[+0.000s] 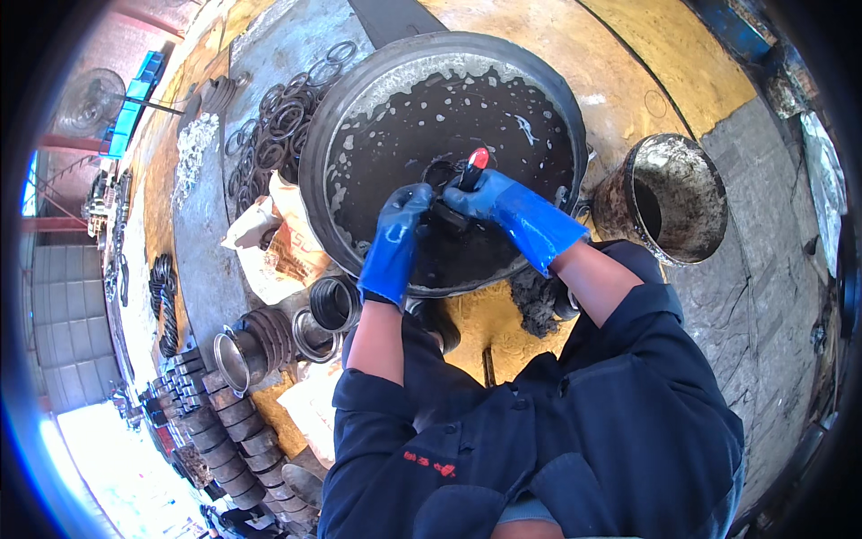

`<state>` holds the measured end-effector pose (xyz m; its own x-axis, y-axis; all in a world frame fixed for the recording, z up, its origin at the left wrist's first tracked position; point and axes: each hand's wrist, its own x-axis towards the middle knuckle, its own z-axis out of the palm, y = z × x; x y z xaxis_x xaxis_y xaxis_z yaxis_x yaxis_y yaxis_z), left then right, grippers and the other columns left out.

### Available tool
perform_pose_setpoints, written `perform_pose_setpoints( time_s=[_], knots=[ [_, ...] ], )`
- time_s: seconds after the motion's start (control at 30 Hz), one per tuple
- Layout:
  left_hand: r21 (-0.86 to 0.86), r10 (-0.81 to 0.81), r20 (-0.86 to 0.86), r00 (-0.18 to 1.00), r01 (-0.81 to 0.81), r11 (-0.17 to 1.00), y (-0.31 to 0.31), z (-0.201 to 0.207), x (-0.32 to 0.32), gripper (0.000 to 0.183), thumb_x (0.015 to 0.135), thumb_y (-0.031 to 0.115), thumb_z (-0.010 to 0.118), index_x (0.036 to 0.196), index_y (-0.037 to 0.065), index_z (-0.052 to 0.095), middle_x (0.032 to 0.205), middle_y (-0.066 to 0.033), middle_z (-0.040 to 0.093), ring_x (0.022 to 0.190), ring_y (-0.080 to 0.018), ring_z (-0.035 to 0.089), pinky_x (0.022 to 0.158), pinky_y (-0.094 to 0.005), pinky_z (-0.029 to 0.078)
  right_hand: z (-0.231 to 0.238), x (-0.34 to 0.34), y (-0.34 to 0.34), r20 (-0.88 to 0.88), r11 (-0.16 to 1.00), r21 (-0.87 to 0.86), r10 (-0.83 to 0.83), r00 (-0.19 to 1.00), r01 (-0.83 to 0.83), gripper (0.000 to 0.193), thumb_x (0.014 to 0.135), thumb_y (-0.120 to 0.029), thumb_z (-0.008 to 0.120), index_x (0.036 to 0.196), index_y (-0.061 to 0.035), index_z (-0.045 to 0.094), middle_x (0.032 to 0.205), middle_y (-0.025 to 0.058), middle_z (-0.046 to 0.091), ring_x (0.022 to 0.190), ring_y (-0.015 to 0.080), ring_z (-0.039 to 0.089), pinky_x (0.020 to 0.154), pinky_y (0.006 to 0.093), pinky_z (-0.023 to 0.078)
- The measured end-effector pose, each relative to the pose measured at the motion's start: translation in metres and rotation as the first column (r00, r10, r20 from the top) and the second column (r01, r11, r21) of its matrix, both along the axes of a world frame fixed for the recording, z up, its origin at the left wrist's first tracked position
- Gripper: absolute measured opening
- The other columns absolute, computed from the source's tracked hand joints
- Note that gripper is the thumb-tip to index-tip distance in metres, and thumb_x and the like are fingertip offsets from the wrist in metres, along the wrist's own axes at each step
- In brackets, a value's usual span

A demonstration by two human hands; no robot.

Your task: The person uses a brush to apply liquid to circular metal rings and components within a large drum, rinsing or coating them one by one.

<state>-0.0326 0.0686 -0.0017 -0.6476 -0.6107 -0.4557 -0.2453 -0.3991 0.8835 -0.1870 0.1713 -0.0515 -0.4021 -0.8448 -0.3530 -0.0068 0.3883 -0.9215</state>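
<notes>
In the head view, we see two hands in blue rubber gloves working over a large round dark metal basin [310, 171] partly filled with black liquid [485, 117], its surface flecked with pale froth. Our right hand [489, 195] is closed around a black-handled tool with a red end [478, 160], which points up and away from us. Our left hand [407, 211] has its fingers curled on a dark, wet piece [452, 216] between the two hands, above the basin's near half; black against black, its outline is hard to make out, and it may be ring-shaped.

Left of the basin we find a heap of thin dark rings [280, 130], with a torn white and orange paper sack [294, 247] nearer us. Closer still lie an open dark metal cylinder [334, 304] and rows of stacked dark metal rings [235, 436]. To the right, just beyond the rim, is a stained, open-mouthed round bucket [687, 202]. A crumpled dark clump [537, 307] sits just below the basin's near edge.
</notes>
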Motion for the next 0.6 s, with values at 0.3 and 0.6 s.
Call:
perform_pose_setpoints(
  time_s=[0.3,0.6],
  knots=[
    [-0.345,-0.101,0.038,0.994,0.108,0.932,0.001,-0.025,-0.01,0.027,0.094,0.018,0.06,0.113,0.0,0.063,0.098,-0.0056,0.066,0.087,-0.0129,0.06,0.082,-0.0263,0.046,0.012,-0.026,0.019,-0.516,0.937,0.304,0.009,0.857,0.174,0.043,0.08,-0.049,0.063,0.104,-0.0135,0.07,0.096,0.0169,0.069,0.093,0.0327,0.067,0.081,0.0402,0.051],
    [-0.859,-0.102,0.239,0.966,0.259,0.441,-0.032,-0.053,0.007,0.024,0.086,0.011,0.063,0.107,-0.001,0.065,0.098,-0.0121,0.066,0.09,-0.0192,0.062,0.083,-0.0339,0.049,0.06,-0.019,-0.003,0.705,0.831,-0.309,-0.127,0.697,0.464,0.032,0.088,-0.029,0.063,0.104,-0.0016,0.069,0.092,0.007,0.071,0.082,0.0159,0.063,0.075,0.0309,0.051]
  ],
)
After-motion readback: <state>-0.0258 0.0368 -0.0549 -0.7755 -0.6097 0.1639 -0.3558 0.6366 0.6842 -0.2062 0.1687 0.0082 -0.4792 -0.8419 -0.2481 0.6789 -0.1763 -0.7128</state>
